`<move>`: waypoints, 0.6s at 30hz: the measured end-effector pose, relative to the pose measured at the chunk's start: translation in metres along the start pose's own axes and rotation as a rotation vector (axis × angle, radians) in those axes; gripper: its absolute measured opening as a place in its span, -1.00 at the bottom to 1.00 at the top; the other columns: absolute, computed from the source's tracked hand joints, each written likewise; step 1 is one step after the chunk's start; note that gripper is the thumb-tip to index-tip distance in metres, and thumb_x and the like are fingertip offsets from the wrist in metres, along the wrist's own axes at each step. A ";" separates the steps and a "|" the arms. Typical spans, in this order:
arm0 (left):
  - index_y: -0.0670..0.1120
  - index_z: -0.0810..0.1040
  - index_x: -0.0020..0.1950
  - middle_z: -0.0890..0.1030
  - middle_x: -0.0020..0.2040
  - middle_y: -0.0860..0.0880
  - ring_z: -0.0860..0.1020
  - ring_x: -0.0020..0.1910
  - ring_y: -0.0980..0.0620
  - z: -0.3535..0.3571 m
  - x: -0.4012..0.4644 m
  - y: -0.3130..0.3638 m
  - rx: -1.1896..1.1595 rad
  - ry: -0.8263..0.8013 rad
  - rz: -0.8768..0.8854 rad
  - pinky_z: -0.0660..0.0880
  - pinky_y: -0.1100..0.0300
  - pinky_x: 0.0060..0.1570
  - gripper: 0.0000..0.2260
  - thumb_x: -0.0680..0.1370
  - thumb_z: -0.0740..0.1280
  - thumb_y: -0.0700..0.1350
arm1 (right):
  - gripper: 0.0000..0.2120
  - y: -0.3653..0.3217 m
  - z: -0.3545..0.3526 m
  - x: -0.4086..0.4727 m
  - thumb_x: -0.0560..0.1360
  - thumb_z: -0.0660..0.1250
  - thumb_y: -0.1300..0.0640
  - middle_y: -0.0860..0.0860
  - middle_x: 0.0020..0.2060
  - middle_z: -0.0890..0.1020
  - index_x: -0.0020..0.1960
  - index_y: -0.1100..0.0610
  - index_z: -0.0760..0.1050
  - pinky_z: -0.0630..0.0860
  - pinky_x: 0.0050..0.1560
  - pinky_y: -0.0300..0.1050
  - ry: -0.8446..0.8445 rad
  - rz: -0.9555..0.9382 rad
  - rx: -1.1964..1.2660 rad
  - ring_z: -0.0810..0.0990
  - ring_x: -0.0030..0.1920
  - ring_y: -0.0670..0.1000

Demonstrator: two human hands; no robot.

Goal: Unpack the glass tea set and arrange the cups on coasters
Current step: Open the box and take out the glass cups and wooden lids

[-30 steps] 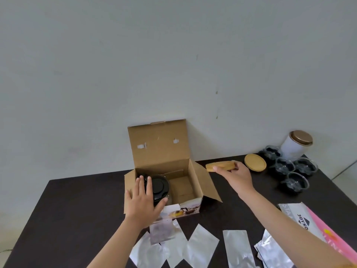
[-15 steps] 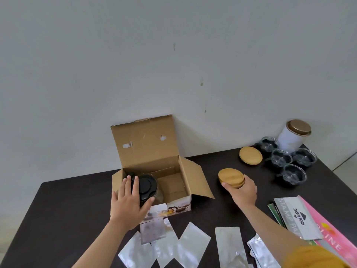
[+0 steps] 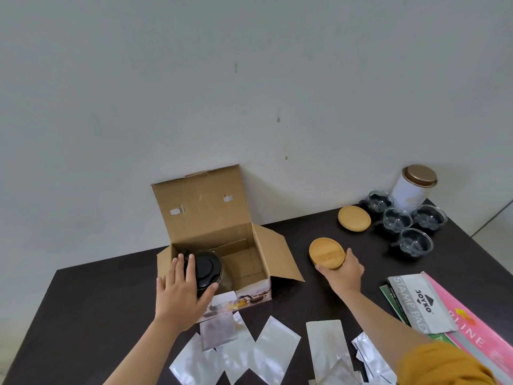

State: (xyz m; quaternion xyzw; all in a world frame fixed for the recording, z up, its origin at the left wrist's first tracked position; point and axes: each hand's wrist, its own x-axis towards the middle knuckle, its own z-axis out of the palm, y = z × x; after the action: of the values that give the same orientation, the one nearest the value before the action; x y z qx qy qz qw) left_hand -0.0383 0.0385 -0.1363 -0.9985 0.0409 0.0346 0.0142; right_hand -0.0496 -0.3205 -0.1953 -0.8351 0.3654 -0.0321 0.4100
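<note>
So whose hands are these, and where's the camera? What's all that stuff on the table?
There is no machine here, just a person unpacking a tea set. The camera sits on the person's head and looks forward and down, so you see their own arms reaching out.

The left hand rests on a black-lidded teapot that stands inside an open cardboard box. The right hand holds a round wooden coaster, or maybe a little stack of them, low over the dark table.

Farther back lies another coaster, beside four glass cups and a white tin. Near the person lie shiny silver packets and some paper packs.
</note>
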 end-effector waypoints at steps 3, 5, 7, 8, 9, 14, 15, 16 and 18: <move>-0.06 -0.05 0.56 0.02 0.57 -0.11 -0.04 0.55 -0.11 -0.001 0.000 0.001 -0.019 0.010 0.009 0.08 -0.15 0.44 0.06 0.22 -0.54 0.49 | -0.01 -0.021 -0.004 -0.010 0.30 0.58 0.00 0.12 0.45 0.32 0.53 0.21 0.11 0.30 0.35 0.18 0.046 -0.038 0.081 0.12 0.48 0.18; -0.07 -0.01 0.56 0.06 0.56 -0.12 -0.01 0.54 -0.12 -0.002 0.000 0.001 -0.048 0.017 0.013 0.11 -0.17 0.42 0.06 0.23 -0.51 0.50 | -0.09 -0.041 -0.004 -0.023 0.34 0.55 -0.01 0.11 0.45 0.34 0.52 0.20 0.16 0.27 0.39 0.12 0.061 -0.147 0.103 0.17 0.48 0.16; -0.07 -0.01 0.56 0.05 0.56 -0.12 -0.02 0.54 -0.13 -0.002 -0.001 0.002 -0.073 0.014 0.022 0.10 -0.18 0.42 0.07 0.23 -0.47 0.53 | -0.19 -0.065 -0.003 -0.040 0.39 0.51 0.00 0.08 0.44 0.35 0.50 0.17 0.21 0.24 0.40 0.00 0.043 -0.272 0.133 0.23 0.47 0.10; -0.08 -0.03 0.56 0.03 0.56 -0.12 -0.03 0.55 -0.13 -0.002 -0.001 0.001 -0.088 0.009 0.026 0.09 -0.19 0.42 0.09 0.22 -0.44 0.55 | -0.23 -0.077 0.000 -0.050 0.41 0.49 0.01 0.06 0.44 0.36 0.50 0.16 0.23 0.25 0.38 -0.09 0.020 -0.341 0.158 0.27 0.46 0.07; -0.08 -0.04 0.56 0.01 0.57 -0.12 -0.05 0.55 -0.12 -0.002 -0.002 0.000 -0.099 0.001 0.027 0.07 -0.19 0.43 0.11 0.20 -0.41 0.57 | -0.26 -0.088 0.003 -0.061 0.42 0.48 0.02 0.05 0.42 0.38 0.49 0.15 0.24 0.27 0.34 -0.16 -0.016 -0.402 0.186 0.31 0.44 0.03; -0.19 -0.19 0.54 -0.12 0.56 -0.16 -0.17 0.54 -0.16 -0.010 -0.011 -0.001 -0.132 0.000 -0.071 -0.07 -0.24 0.43 0.23 0.16 -0.03 0.65 | -0.43 -0.142 0.023 -0.109 0.47 0.40 -0.05 -0.10 0.31 0.48 0.42 0.02 0.34 0.39 0.30 -0.19 -0.260 -0.659 0.080 0.44 0.30 -0.13; -0.21 -0.18 0.54 -0.09 0.56 -0.18 -0.15 0.54 -0.17 -0.010 -0.016 0.000 -0.182 0.024 -0.120 -0.08 -0.25 0.43 0.26 0.15 0.08 0.63 | -0.45 -0.152 0.028 -0.117 0.48 0.39 -0.06 -0.12 0.31 0.48 0.42 0.00 0.34 0.38 0.30 -0.20 -0.333 -0.699 0.033 0.43 0.30 -0.14; -0.23 -0.15 0.53 -0.04 0.56 -0.19 -0.12 0.54 -0.18 -0.010 -0.020 0.000 -0.240 0.051 -0.167 -0.06 -0.26 0.43 0.28 0.14 0.16 0.61 | -0.44 -0.162 0.034 -0.124 0.49 0.38 -0.05 -0.12 0.32 0.46 0.43 0.00 0.32 0.36 0.31 -0.21 -0.422 -0.712 -0.004 0.42 0.32 -0.13; -0.24 -0.13 0.53 0.00 0.56 -0.18 -0.07 0.54 -0.17 -0.005 -0.029 -0.002 -0.318 0.052 -0.238 -0.03 -0.26 0.43 0.29 0.13 0.21 0.60 | -0.36 -0.178 0.050 -0.134 0.48 0.40 -0.03 -0.04 0.40 0.39 0.47 0.04 0.24 0.34 0.34 -0.14 -0.572 -0.693 -0.078 0.36 0.39 -0.04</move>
State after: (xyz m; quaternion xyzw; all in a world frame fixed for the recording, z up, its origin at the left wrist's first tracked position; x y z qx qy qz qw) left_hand -0.0667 0.0422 -0.1290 -0.9865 -0.0832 0.0130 -0.1408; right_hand -0.0266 -0.1315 -0.0694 -0.8982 -0.0629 0.0786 0.4278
